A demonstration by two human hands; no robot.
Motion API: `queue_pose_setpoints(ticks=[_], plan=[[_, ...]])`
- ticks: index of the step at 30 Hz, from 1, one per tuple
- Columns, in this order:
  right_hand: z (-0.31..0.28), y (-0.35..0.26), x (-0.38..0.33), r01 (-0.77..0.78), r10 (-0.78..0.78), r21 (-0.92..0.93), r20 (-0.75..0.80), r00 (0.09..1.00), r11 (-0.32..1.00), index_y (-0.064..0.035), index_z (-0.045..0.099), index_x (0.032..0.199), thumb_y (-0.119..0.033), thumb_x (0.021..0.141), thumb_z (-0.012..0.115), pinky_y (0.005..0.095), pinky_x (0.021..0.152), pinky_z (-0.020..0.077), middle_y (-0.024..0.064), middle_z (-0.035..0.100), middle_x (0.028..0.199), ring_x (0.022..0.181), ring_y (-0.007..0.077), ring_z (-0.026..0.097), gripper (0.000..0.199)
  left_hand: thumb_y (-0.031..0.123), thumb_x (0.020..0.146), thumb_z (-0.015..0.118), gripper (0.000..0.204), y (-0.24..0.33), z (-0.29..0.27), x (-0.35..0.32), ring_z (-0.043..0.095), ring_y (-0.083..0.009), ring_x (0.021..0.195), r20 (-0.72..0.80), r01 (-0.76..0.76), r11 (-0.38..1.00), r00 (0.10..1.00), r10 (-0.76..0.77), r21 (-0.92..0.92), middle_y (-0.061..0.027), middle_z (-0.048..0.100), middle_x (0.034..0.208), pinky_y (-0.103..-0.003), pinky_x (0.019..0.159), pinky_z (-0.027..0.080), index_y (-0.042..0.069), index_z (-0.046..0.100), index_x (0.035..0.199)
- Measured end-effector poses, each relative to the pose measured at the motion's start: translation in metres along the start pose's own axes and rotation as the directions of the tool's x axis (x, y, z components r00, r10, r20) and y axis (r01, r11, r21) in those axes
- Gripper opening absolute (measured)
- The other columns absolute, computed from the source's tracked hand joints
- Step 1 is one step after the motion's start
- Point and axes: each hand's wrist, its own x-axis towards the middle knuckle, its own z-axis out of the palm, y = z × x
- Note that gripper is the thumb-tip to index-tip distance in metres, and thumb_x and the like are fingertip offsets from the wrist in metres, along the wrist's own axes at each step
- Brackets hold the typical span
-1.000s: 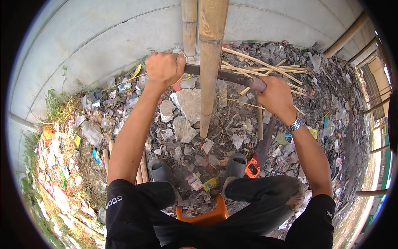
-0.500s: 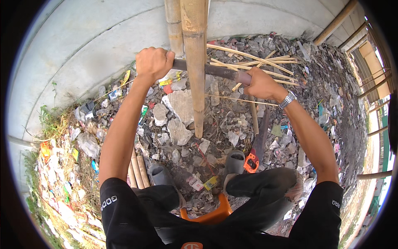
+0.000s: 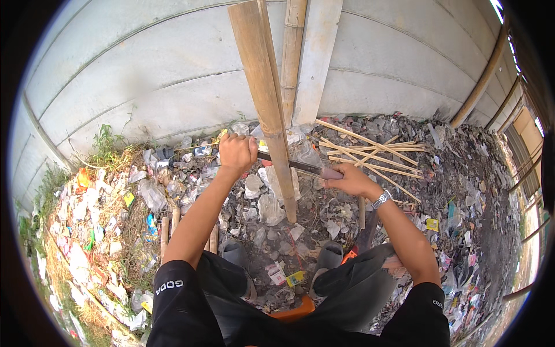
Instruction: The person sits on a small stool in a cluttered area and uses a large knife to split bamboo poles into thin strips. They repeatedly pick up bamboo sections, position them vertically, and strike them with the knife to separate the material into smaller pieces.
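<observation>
Our left hand (image 3: 237,151) and right hand (image 3: 347,180) clench opposite ends of a dark blade (image 3: 289,164) lying crosswise against the upright bamboo slat (image 3: 263,104).

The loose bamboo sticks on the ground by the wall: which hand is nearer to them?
Right. The right hand grips the blade's end just below the loose bamboo sticks; the left hand is beyond the upright bamboo pole.

You face a pale grey concrete wall (image 3: 144,75) in bright daylight. At its foot the ground (image 3: 474,191) is dark rubble strewn with plastic litter (image 3: 104,214), with weeds (image 3: 107,141) on your left and a bamboo fence (image 3: 523,162) on your right.
</observation>
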Motion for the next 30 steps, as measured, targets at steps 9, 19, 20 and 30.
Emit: queue_pose_setpoints(ticks=[9,19,20,30], plan=[[0.001,-0.106,-0.088,-0.254,0.263,-0.227,0.010,0.965,0.940,-0.0008,0.068,0.084,-0.045,0.084,0.081,0.0369,0.067,0.0510,0.0080,0.066,0.070,0.071,0.0183,0.066,0.046,0.041,0.101,0.052,0.044,0.036,-0.037,-0.040,0.055,-0.0361,0.118,0.034,0.118,0.993,0.992,-0.118,-0.008,-0.0203,0.062,0.120,-0.052,0.102,0.038,0.000,0.063,0.115],[0.037,-0.055,-0.101,-0.211,0.256,0.192,-0.250,0.934,0.958,0.0037,0.070,0.115,-0.040,0.093,0.074,0.0346,0.061,0.0529,0.0099,0.067,0.081,0.064,0.0193,0.065,0.050,0.047,0.101,0.054,0.059,0.040,-0.087,-0.058,0.044,-0.0415,0.137,0.702,0.081,0.989,0.712,0.027,-0.121,-0.0252,0.053,0.141,-0.054,0.110,0.042,0.003,0.052,0.141],[0.036,-0.056,-0.103,-0.218,0.294,0.363,-0.169,0.941,0.906,0.0036,0.068,0.117,-0.038,0.095,0.072,0.0323,0.057,0.0511,0.0074,0.064,0.080,0.061,0.0166,0.062,0.048,0.048,0.101,0.053,0.060,0.046,-0.087,-0.061,0.043,-0.0419,0.140,0.760,0.151,0.983,0.650,-0.015,-0.109,-0.0249,0.051,0.144,-0.054,0.112,0.041,0.004,0.052,0.142],[0.096,-0.070,-0.110,-0.185,0.240,0.881,0.084,0.967,0.436,-0.0008,0.054,0.127,-0.026,0.099,0.066,0.0313,0.055,0.0498,0.0068,0.061,0.082,0.058,0.0154,0.057,0.039,0.054,0.107,0.039,0.070,0.054,-0.054,-0.071,0.047,-0.0456,0.135,0.665,0.346,0.797,0.741,0.091,-0.495,-0.0291,0.049,0.147,-0.049,0.115,0.038,-0.001,0.044,0.149]])
